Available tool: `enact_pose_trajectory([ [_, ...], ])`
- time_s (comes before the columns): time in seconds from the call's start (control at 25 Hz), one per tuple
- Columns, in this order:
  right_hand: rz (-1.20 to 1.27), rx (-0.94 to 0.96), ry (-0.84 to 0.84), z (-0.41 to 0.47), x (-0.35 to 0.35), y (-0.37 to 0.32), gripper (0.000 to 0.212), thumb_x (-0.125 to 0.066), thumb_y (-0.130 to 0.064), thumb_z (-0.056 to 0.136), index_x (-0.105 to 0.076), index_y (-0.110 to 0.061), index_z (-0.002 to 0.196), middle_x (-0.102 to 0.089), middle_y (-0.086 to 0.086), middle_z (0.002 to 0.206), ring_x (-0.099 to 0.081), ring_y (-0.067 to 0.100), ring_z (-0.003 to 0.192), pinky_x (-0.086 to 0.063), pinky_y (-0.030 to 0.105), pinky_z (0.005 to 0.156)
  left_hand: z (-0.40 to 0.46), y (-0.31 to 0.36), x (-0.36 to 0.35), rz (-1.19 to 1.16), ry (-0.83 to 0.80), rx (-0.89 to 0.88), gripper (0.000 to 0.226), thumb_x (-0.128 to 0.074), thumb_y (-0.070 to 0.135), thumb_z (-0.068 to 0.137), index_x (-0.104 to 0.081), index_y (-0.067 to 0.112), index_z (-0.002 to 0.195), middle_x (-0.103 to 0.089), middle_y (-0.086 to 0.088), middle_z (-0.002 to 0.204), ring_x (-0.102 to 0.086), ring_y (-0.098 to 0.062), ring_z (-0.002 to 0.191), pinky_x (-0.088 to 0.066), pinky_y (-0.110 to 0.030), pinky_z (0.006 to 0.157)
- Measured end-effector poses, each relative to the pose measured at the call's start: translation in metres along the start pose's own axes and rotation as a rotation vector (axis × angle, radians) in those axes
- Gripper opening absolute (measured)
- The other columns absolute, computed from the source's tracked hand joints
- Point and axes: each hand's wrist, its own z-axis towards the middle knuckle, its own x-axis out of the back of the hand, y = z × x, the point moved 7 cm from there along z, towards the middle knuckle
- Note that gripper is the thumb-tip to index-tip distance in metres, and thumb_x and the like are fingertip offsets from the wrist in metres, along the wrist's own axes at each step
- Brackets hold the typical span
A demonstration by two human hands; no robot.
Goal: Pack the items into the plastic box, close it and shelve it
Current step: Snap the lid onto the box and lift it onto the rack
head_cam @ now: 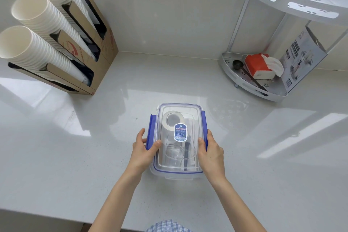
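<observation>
I see a pale grey stone-look countertop (244, 156) meeting a light wall at 12 o'clock, glossy with window reflections. The clear plastic box (178, 172) sits at centre, slightly toward 6 o'clock, near the front edge. Its lid (178, 113) is seated on top; the blue side latches (150, 130) at 9 and 3 o'clock stand flared outward, not snapped down. Inside I make out a roll of tape (172, 118) and a clear glass (174, 153); other contents are unclear.

My left hand (144, 149) grips the 9 o'clock latch, thumb on the lid. My right hand (211, 149) grips the 3 o'clock latch likewise. Both are clamped on the box sides.

At 10 o'clock, a cardboard dispenser (105, 58) holds three stacks of paper cups (37, 15). At 2 o'clock stands a white two-tier corner rack (235, 73) with a tissue pack (260, 67), a black scoop (237, 64) and a printed carton (301, 58). Open counter lies at 9 and 3 o'clock.
</observation>
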Motion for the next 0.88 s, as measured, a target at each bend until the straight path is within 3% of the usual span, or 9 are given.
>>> enact_pose_trajectory([
  [0.08, 0.003, 0.001, -0.002, 0.0, 0.0, 0.0, 0.046, -0.037, -0.023, 0.096, -0.03, -0.009, 0.14, -0.055, 0.016, 0.13, -0.053, 0.033, 0.115, -0.044, 0.043, 0.1, 0.003, 0.001, 0.001, 0.051, 0.039, -0.005, 0.067, -0.056, 0.025, 0.086, -0.018, 0.019, 0.141, -0.037, -0.01, 0.132, -0.045, -0.018, 0.102, -0.044, -0.038, 0.095],
  [0.2, 0.007, 0.003, -0.006, 0.0, 0.0, -0.001, 0.046, -0.037, -0.023, 0.096, -0.029, -0.009, 0.14, -0.053, 0.015, 0.133, -0.052, 0.032, 0.117, -0.043, 0.044, 0.102, 0.002, 0.003, -0.002, 0.095, 0.028, -0.039, 0.051, -0.052, 0.026, 0.088, -0.037, 0.015, 0.135, -0.044, -0.013, 0.13, -0.049, -0.02, 0.097, -0.046, -0.037, 0.094],
  [0.36, 0.025, -0.006, -0.012, 0.0, -0.001, 0.0, 0.048, -0.038, -0.024, 0.096, -0.027, -0.01, 0.141, -0.052, 0.013, 0.135, -0.052, 0.03, 0.119, -0.043, 0.043, 0.103, -0.005, 0.001, -0.005, 0.011, 0.02, -0.084, 0.044, -0.049, 0.025, 0.089, -0.042, 0.019, 0.133, -0.054, -0.005, 0.127, -0.052, -0.023, 0.113, -0.046, -0.038, 0.097],
  [0.52, 0.03, -0.002, -0.006, 0.0, -0.002, 0.002, 0.049, -0.037, -0.024, 0.096, -0.026, -0.011, 0.142, -0.052, 0.013, 0.134, -0.053, 0.03, 0.117, -0.044, 0.041, 0.102, -0.006, 0.004, -0.003, -0.013, 0.072, -0.135, 0.035, -0.05, 0.018, 0.089, -0.052, 0.02, 0.124, -0.063, -0.003, 0.118, -0.057, -0.021, 0.106, -0.047, -0.042, 0.098],
  [0.76, 0.01, -0.009, 0.004, 0.002, -0.003, 0.004, 0.048, -0.036, -0.022, 0.097, -0.024, -0.011, 0.142, -0.056, 0.023, 0.127, -0.054, 0.038, 0.112, -0.043, 0.042, 0.096, -0.008, 0.006, -0.003, 0.058, 0.131, -0.196, 0.039, -0.05, 0.022, 0.089, -0.049, 0.02, 0.128, -0.061, 0.008, 0.107, -0.057, -0.015, 0.091, -0.042, -0.026, 0.078],
  [0.88, 0.019, -0.022, -0.004, 0.003, -0.004, 0.005, 0.049, -0.036, -0.022, 0.097, -0.023, -0.011, 0.142, -0.055, 0.022, 0.129, -0.052, 0.038, 0.115, -0.042, 0.044, 0.099, -0.003, 0.005, -0.002, 0.067, 0.094, -0.19, 0.04, -0.051, 0.023, 0.089, -0.048, 0.02, 0.128, -0.059, 0.006, 0.108, -0.055, -0.014, 0.093, -0.044, -0.028, 0.081],
])
